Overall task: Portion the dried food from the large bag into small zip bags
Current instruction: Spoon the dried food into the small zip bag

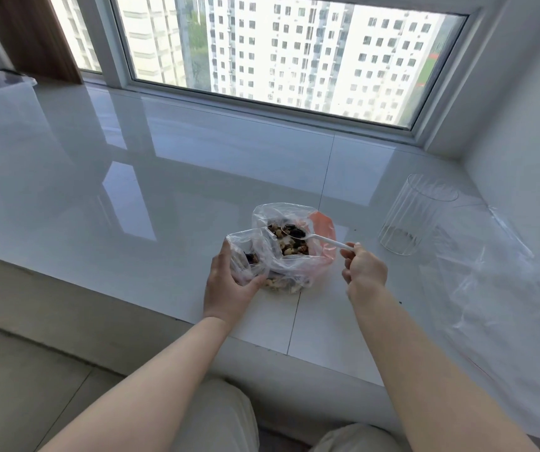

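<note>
crinkled clear large bag [290,223], lumpy dried food [291,246], thin white spoon [322,239]

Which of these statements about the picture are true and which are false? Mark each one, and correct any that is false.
1. The right hand holds a white plastic spoon. True.
2. The spoon's bowl is over the large bag of dried food. True.
3. The left hand rests flat on the sill, holding nothing. False: it grips a small clear bag.
4. The clear glass stands to the left of the bags. False: it stands to their right.
5. The small clear bag already holds a few pieces. True.
</note>
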